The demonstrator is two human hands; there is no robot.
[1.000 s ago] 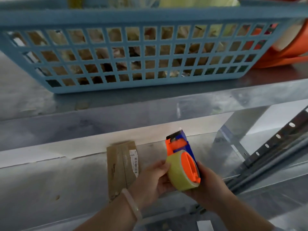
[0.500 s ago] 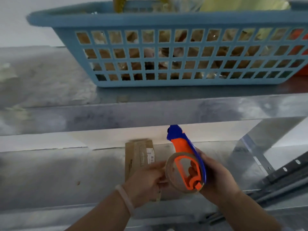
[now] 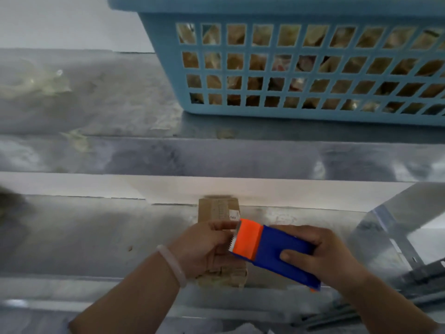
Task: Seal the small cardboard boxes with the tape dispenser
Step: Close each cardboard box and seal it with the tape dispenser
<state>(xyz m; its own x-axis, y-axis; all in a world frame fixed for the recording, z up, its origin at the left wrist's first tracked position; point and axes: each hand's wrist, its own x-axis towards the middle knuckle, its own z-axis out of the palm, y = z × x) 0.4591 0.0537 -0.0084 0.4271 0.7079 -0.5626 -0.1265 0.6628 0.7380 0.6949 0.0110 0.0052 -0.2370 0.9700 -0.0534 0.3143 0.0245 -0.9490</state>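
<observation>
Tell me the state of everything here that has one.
Small brown cardboard box: lying flat on the lower metal shelf, partly covered; taped or not, unclear.
Blue and orange plastic tape dispenser: held over the box, toothed orange end pointing left.
Right hand: grips the dispenser.
Left hand: fingers curled at the toothed end; pinching tape or not, unclear.
Light blue plastic lattice basket: standing on the upper shelf, filled.

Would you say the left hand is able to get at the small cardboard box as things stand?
Probably yes: the left hand is over the cardboard box with nothing between them. Its fingers are curled at the tape dispenser's orange end, though, so they may need to release first.
</observation>
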